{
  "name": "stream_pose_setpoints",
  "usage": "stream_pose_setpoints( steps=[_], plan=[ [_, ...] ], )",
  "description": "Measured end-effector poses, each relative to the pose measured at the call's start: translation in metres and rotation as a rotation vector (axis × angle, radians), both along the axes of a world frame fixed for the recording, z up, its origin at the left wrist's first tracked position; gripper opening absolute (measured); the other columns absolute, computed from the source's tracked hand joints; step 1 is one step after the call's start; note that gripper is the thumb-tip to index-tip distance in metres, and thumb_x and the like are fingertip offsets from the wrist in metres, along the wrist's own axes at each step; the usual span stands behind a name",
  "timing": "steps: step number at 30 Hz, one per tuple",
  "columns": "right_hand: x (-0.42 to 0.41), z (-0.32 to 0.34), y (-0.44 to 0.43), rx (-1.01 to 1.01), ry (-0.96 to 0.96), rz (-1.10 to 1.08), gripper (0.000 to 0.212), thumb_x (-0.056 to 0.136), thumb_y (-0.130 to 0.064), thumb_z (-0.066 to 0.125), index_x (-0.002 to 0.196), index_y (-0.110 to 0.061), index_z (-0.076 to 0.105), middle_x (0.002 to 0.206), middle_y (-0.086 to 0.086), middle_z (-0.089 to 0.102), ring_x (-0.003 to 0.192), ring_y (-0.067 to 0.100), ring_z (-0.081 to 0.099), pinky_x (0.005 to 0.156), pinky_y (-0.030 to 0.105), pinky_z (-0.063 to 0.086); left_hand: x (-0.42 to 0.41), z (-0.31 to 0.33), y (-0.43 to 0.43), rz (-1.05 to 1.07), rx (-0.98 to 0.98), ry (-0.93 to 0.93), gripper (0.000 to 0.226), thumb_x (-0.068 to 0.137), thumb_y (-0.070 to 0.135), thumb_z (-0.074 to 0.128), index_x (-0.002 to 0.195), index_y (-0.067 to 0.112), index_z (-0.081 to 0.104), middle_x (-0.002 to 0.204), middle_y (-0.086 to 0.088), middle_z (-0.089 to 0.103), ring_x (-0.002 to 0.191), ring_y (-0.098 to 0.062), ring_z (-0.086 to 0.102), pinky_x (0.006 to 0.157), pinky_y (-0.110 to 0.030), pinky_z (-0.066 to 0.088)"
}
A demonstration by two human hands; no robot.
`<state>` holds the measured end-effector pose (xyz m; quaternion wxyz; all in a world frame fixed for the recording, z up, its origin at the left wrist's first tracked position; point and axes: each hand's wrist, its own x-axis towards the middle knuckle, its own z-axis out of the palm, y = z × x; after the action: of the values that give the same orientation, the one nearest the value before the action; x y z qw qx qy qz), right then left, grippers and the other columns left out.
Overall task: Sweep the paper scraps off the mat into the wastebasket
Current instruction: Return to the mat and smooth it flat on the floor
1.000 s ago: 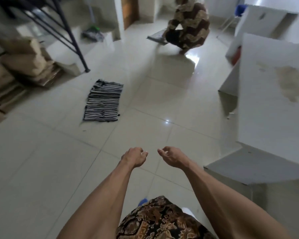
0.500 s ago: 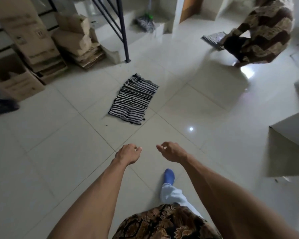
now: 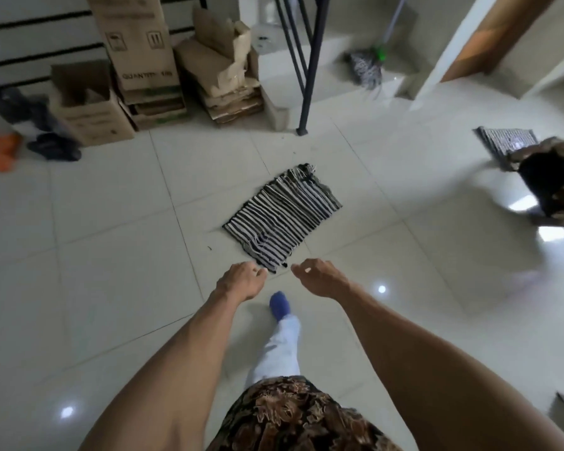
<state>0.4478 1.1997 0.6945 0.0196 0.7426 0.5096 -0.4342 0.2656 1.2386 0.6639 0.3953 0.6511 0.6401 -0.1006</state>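
here, both hands hang out in front over the tiled floor [image 3: 111,255], bare arms stretched forward. the left hand [image 3: 241,281] is loosely curled with nothing in it; the right hand [image 3: 319,278] is half released, fingers bent and apart, also grasping nothing. just beyond the fingertips of both lies the striped mat [image 3: 282,219], flat on the floor and turned at an angle, its near corner between the two hands. any paper scraps on it are too small to make out. below and between the hands a blue-socked foot [image 3: 280,304] steps forward. far beyond the left hand stand stacked cardboard boxes [image 3: 137,60]; beyond the right hand a mop [image 3: 368,68] leans on a step, and farther right another person [image 3: 554,187] crouches beside a second mat [image 3: 505,141].
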Motion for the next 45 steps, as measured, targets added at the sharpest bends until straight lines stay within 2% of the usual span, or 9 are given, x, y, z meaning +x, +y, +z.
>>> stream_pose_setpoints(
  steps=[7, 10, 16, 22, 27, 35, 39, 42, 45],
  plan=[
    [0.062, 0.007, 0.132, -0.082, -0.044, 0.137, 0.044, 0.102, -0.040, 0.041, 0.136, -0.016, 0.057, 0.143, 0.015, 0.054, 0.128, 0.034, 0.052, 0.102, 0.036, 0.041, 0.064, -0.009, 0.113, 0.074, -0.039, -0.025, 0.041, 0.093, 0.039, 0.039, 0.099, 0.011, 0.069, 0.112, -0.013, 0.069, 0.105, -0.032, 0.062, 0.089, -0.036, 0.050],
    [0.085, 0.010, 0.191, -0.058, -0.014, 0.088, 0.046, 0.100, -0.042, 0.042, 0.124, -0.010, 0.064, 0.127, 0.018, 0.065, 0.115, 0.032, 0.061, 0.091, 0.036, 0.048, 0.088, -0.014, 0.165, 0.104, -0.028, -0.047, 0.039, 0.092, 0.038, 0.038, 0.081, 0.007, 0.059, 0.100, -0.017, 0.069, 0.092, -0.031, 0.063, 0.078, -0.036, 0.050],
    [0.131, -0.001, 0.276, -0.132, 0.013, 0.182, 0.053, 0.100, -0.048, 0.040, 0.131, -0.011, 0.061, 0.135, 0.018, 0.060, 0.122, 0.032, 0.057, 0.098, 0.038, 0.044, 0.140, -0.022, 0.240, 0.164, -0.045, -0.067, 0.046, 0.093, 0.037, 0.037, 0.096, -0.003, 0.060, 0.106, -0.024, 0.066, 0.097, -0.035, 0.063, 0.081, -0.040, 0.050],
    [0.179, -0.062, 0.355, -0.210, -0.006, 0.315, 0.055, 0.096, -0.057, 0.040, 0.127, -0.019, 0.064, 0.123, 0.011, 0.066, 0.112, 0.029, 0.060, 0.098, 0.042, 0.048, 0.197, -0.069, 0.287, 0.294, -0.038, 0.000, 0.047, 0.095, 0.042, 0.038, 0.123, 0.010, 0.058, 0.126, -0.011, 0.062, 0.112, -0.027, 0.060, 0.093, -0.040, 0.050],
    [0.210, -0.153, 0.407, -0.231, -0.006, 0.448, 0.054, 0.094, -0.057, 0.039, 0.124, -0.019, 0.064, 0.115, 0.009, 0.067, 0.104, 0.028, 0.062, 0.093, 0.042, 0.050, 0.229, -0.155, 0.307, 0.447, -0.127, 0.045, 0.050, 0.098, 0.041, 0.037, 0.135, 0.010, 0.048, 0.136, -0.013, 0.056, 0.118, -0.027, 0.057, 0.095, -0.039, 0.047],
    [0.240, -0.332, 0.438, -0.258, -0.013, 0.541, 0.059, 0.101, -0.047, 0.036, 0.117, 0.002, 0.064, 0.118, 0.023, 0.066, 0.109, 0.036, 0.062, 0.092, 0.041, 0.050, 0.263, -0.331, 0.321, 0.417, -0.115, 0.091, 0.049, 0.096, 0.043, 0.041, 0.130, 0.009, 0.050, 0.115, -0.014, 0.063, 0.097, -0.023, 0.065, 0.088, -0.043, 0.055],
    [0.250, -0.440, 0.445, -0.203, -0.021, 0.567, 0.054, 0.098, -0.048, 0.035, 0.086, -0.005, 0.066, 0.089, 0.016, 0.066, 0.095, 0.039, 0.066, 0.077, 0.038, 0.050, 0.274, -0.424, 0.324, 0.406, -0.125, 0.130, 0.049, 0.097, 0.042, 0.041, 0.133, 0.009, 0.045, 0.133, -0.014, 0.053, 0.117, -0.026, 0.057, 0.099, -0.042, 0.048],
    [0.255, -0.525, 0.448, -0.123, -0.035, 0.589, 0.050, 0.098, -0.047, 0.038, 0.105, -0.006, 0.067, 0.101, 0.017, 0.070, 0.095, 0.035, 0.066, 0.083, 0.041, 0.054, 0.279, -0.497, 0.327, 0.462, -0.096, 0.133, 0.055, 0.097, 0.042, 0.043, 0.142, 0.012, 0.036, 0.143, -0.011, 0.046, 0.130, -0.026, 0.047, 0.105, -0.044, 0.042],
    [0.262, -0.606, 0.459, -0.013, -0.025, 0.599, 0.048, 0.098, -0.045, 0.042, 0.117, -0.006, 0.061, 0.108, 0.017, 0.065, 0.086, 0.031, 0.067, 0.072, 0.037, 0.054, 0.277, -0.574, 0.333, 0.504, -0.032, 0.135, 0.062, 0.096, 0.043, 0.045, 0.148, 0.014, 0.026, 0.151, -0.010, 0.036, 0.139, -0.029, 0.037, 0.112, -0.048, 0.036]
  ],
)
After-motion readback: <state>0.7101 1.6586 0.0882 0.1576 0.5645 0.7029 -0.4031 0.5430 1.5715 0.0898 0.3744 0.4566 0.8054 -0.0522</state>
